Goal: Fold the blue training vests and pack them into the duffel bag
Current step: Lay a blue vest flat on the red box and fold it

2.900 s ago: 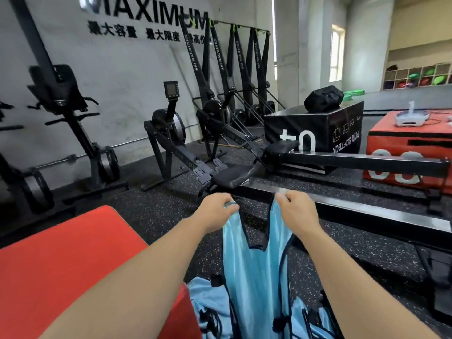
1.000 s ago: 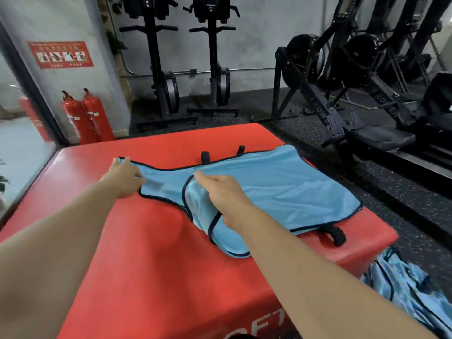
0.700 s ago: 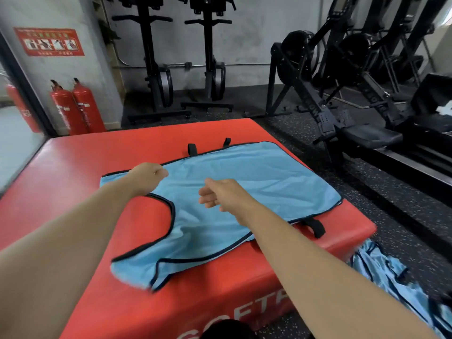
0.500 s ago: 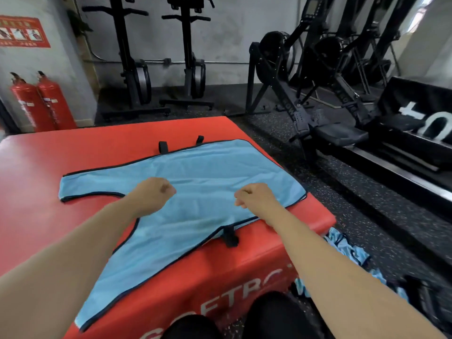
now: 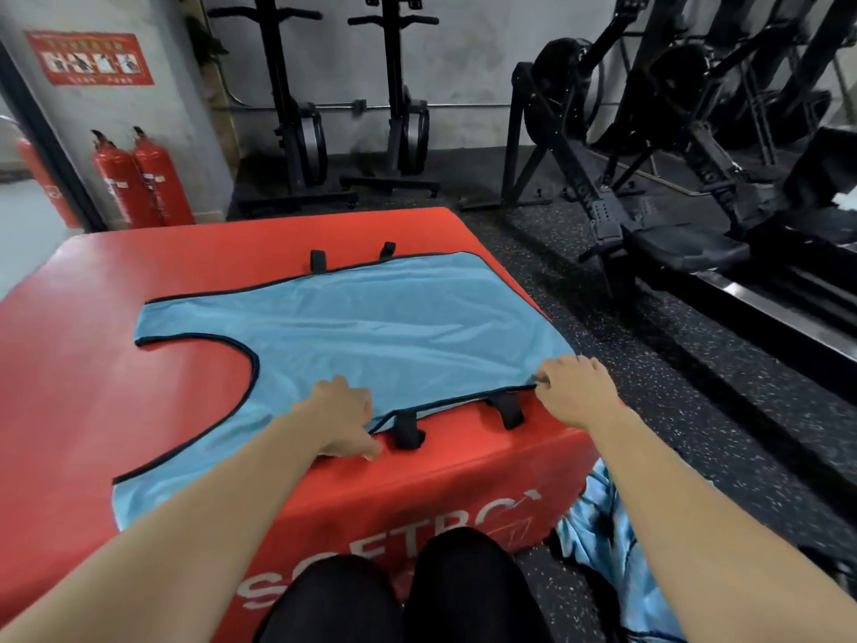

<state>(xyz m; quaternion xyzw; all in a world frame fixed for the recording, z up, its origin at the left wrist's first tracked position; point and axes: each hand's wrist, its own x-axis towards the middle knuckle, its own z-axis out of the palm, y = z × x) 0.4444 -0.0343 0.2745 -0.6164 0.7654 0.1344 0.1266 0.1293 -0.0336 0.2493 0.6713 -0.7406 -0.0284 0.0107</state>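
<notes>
The left hand (image 5: 341, 420) curled round the near edge of the blue vest (image 5: 371, 327), while the right hand (image 5: 575, 394) pinched its hem corner. The vest lay spread flat on the red box (image 5: 83, 373); more blue vests (image 5: 603, 526) lay crumpled on the floor beside it.

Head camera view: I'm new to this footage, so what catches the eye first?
A blue vest lies spread flat on the red soft box, with the left hand and right hand holding its near edge. Two red fire extinguishers stand by the far-left wall.
</notes>
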